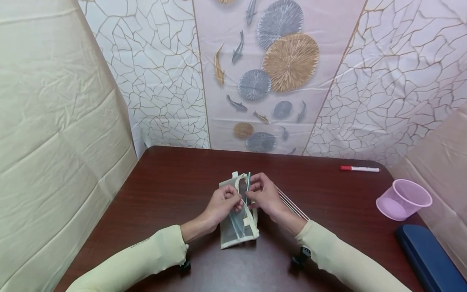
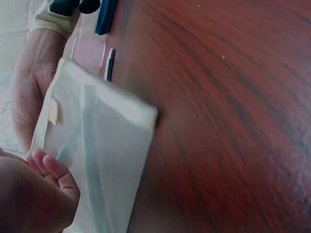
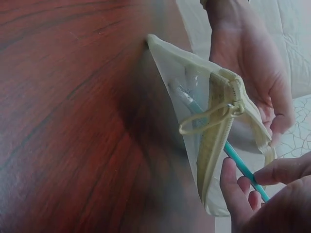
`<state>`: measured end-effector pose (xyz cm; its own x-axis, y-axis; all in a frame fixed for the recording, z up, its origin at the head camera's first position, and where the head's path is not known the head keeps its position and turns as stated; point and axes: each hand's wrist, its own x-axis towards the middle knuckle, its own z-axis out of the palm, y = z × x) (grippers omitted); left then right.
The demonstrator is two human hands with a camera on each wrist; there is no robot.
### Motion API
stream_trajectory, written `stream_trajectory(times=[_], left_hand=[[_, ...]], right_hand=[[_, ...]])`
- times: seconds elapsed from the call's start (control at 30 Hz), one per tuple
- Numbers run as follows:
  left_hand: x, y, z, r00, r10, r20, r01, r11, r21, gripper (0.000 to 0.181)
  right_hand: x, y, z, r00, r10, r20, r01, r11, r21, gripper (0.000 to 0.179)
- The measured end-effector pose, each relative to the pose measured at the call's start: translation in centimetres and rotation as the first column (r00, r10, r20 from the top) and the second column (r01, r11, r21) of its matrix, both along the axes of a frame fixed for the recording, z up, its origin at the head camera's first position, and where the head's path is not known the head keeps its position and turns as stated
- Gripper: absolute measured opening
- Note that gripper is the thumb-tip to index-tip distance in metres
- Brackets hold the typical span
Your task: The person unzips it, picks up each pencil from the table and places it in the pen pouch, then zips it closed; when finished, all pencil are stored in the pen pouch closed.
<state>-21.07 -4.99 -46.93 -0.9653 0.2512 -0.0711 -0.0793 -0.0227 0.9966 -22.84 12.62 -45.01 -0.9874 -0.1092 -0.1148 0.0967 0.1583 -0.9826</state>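
Note:
A pale see-through zip pouch (image 1: 228,231) is held up at a slant over the table, its zipped mouth (image 3: 221,131) parted. My left hand (image 1: 223,202) pinches the edge of that mouth between thumb and fingers. A slim teal stick (image 3: 238,162) with a silvery lower part runs into the pouch, and my right hand (image 1: 266,196) pinches its upper end. Through the cloth in the left wrist view shows a pale teal strip (image 2: 91,150); its kind cannot be told. Several thin sticks (image 1: 294,206) lie on the table, partly behind my right hand and forearm.
A red-and-white marker (image 1: 359,168) lies near the back right table edge. At the right stand a pink cup (image 1: 403,200) and, closer to me, a long dark blue case (image 1: 430,257). Patterned cloth hangs behind the brown table (image 1: 175,174).

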Motion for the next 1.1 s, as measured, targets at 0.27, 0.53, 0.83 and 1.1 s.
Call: stream_trajectory(times=[0.27, 0.53, 0.83, 1.1], left_hand=[[-0.1, 0.2, -0.1, 0.999, -0.011, -0.032, 0.010, 1.000, -0.018, 0.008], [0.0, 0.4, -0.1, 0.999, -0.021, -0.043, 0.020, 0.999, -0.026, 0.010], [0.2, 0.7, -0.4, 0.997, -0.041, -0.073, 0.037, 0.998, -0.048, 0.008], [0.0, 0.8, -0.2, 0.997, -0.024, -0.078, 0.021, 0.999, -0.036, 0.007]], right_hand=[[-0.1, 0.1, 0.1, 0.999, 0.028, 0.026, -0.030, 0.997, 0.069, 0.042], [-0.1, -0.1, -0.1, 0.998, 0.049, 0.043, -0.054, 0.992, 0.118, 0.038], [0.1, -0.1, -0.9, 0.995, 0.103, 0.010, -0.103, 0.966, 0.237, 0.012], [0.7, 1.6, -0.1, 0.991, 0.127, -0.028, -0.120, 0.977, 0.178, 0.013]])
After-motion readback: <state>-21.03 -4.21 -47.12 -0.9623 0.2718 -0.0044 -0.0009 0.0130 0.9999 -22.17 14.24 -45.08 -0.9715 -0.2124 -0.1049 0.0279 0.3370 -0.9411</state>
